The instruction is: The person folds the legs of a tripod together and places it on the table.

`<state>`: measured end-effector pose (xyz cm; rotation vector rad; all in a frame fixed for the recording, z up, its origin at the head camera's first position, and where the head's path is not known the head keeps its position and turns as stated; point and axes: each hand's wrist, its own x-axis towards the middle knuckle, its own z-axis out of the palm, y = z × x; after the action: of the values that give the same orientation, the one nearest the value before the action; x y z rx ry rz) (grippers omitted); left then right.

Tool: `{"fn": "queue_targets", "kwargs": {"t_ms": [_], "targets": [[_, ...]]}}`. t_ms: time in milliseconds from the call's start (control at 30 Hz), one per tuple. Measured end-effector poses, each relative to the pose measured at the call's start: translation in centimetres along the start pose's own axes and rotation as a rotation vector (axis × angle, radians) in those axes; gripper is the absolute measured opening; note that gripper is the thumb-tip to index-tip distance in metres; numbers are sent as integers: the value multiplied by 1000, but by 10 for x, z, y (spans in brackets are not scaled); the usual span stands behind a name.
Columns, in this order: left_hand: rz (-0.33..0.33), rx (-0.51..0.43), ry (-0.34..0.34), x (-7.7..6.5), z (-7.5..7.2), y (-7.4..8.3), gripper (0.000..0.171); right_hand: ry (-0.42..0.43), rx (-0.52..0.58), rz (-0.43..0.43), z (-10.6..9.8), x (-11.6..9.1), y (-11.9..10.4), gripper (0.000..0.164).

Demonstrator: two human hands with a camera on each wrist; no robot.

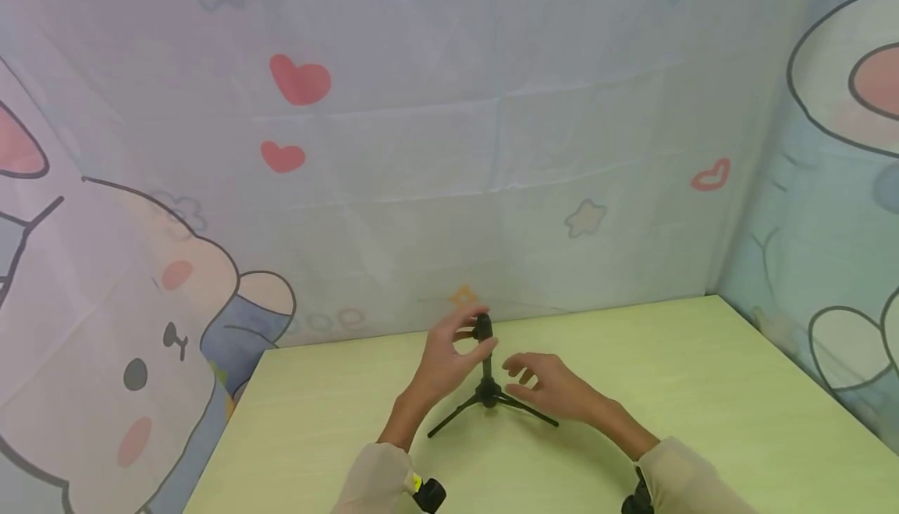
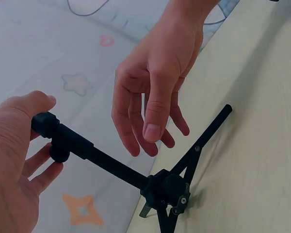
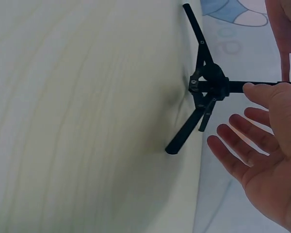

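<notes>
A small black mini tripod (image 1: 488, 392) stands upright on the table with its legs spread. My left hand (image 1: 449, 354) is at its top, thumb on one side of the head and fingers on the other. In the left wrist view, the fingertips touch the side knob (image 2: 59, 153) below the head. My right hand (image 1: 555, 385) hovers just right of the column, its fingers loosely bent and apart. The right wrist view has its thumb overlapping the column (image 3: 236, 87), with the other fingers below and holding nothing.
The pale yellow-green table (image 1: 316, 412) runs back to a hanging cloth backdrop (image 1: 421, 147) printed with hearts, stars and cartoon animals. More printed cloth (image 1: 829, 225) hangs along the right side. A small black device (image 1: 430, 494) is strapped at the left wrist.
</notes>
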<state>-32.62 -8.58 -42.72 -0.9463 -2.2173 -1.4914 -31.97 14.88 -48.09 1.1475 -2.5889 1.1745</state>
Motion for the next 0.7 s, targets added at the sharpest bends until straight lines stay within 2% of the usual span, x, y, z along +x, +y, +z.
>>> {"fn": "queue_targets", "kwargs": {"t_ms": [167, 500, 700], "targets": [[29, 6, 32, 0, 2, -4, 42, -10, 6, -14, 6, 0, 2, 31], [62, -39, 84, -2, 6, -11, 39, -2, -24, 2, 18, 2, 10, 8], [45, -62, 93, -1, 7, -11, 39, -12, -22, 21, 23, 3, 12, 5]]}}
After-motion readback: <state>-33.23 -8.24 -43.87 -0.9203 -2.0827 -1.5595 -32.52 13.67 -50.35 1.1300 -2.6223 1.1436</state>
